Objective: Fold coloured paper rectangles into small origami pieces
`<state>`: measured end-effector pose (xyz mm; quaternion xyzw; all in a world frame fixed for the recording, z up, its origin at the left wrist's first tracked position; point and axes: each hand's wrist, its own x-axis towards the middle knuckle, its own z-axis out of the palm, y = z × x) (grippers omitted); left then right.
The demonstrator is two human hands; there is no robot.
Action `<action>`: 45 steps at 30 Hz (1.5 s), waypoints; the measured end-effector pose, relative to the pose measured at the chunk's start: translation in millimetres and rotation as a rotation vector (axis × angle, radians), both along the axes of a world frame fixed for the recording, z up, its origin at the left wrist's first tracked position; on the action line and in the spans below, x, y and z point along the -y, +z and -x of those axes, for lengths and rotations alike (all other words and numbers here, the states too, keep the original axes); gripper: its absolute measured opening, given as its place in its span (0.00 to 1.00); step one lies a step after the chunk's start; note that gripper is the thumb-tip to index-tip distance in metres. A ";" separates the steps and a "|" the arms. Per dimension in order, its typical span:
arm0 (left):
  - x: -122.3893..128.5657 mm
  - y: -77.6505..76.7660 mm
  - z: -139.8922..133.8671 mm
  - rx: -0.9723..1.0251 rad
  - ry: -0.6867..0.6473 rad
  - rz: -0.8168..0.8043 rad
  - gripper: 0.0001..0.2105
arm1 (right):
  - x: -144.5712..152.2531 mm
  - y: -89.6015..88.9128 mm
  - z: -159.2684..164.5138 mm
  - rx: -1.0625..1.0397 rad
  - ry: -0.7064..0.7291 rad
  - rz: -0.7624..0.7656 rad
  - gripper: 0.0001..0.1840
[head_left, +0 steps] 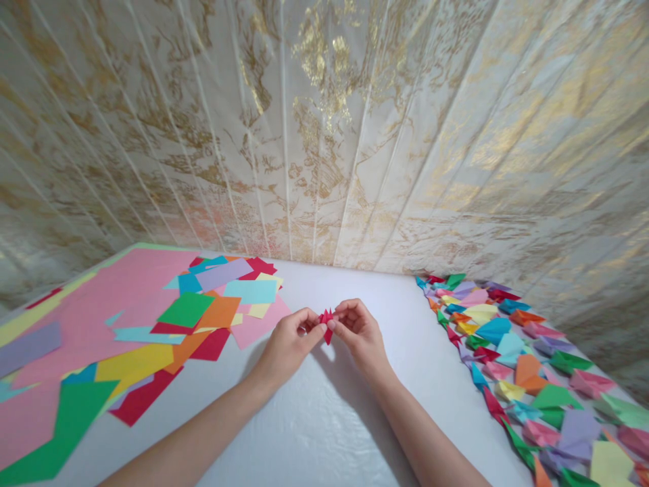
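Nearest, the left arm [193,433] and right arm [426,433] come in from the bottom edge, slanting toward each other over a white table [274,439]. At the near left lies a green sheet [84,426], long and angled, beside a broad pink sheet [30,423]. At the near right, a cream fold [611,463] sits among other folds [527,372], and a lilac fold [578,433] lies just beyond it.

A little farther on the left, a dark red sheet [145,399] lies tilted near a yellow sheet [134,362].

In the middle, between the loose sheets and the folds, both hands meet at a small red piece [328,328], held above the table, with several points at its top and one pointing down. The left hand [291,335] pinches its left side between thumb and finger; the right hand [359,331] pinches its right side the same way, fingers curled. A shadow [349,385] falls on the table below.

Beyond the left hand, an orange sheet [223,312] touches a green square [185,310]; farther back are a pale blue sheet [251,291] and a lilac sheet [224,274]. Behind the table's far edge rises a pleated white curtain [324,169] with gold patterning
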<state>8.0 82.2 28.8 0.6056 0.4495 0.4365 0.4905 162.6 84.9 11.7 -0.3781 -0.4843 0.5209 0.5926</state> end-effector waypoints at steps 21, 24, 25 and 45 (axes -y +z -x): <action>-2.4 -7.7 -0.8 0.109 0.122 -0.030 0.08 | 3.3 -0.9 7.2 0.076 -0.044 0.083 0.11; -1.3 -6.7 -2.2 0.130 0.159 -0.027 0.08 | 3.1 -2.4 7.2 0.073 -0.055 0.089 0.11; -0.8 -6.6 -2.7 0.134 0.169 -0.027 0.08 | 3.0 -2.7 7.0 0.070 -0.058 0.092 0.11; 2.4 -7.5 -1.3 0.017 0.193 -0.119 0.12 | 0.9 1.1 3.3 0.032 0.070 0.164 0.15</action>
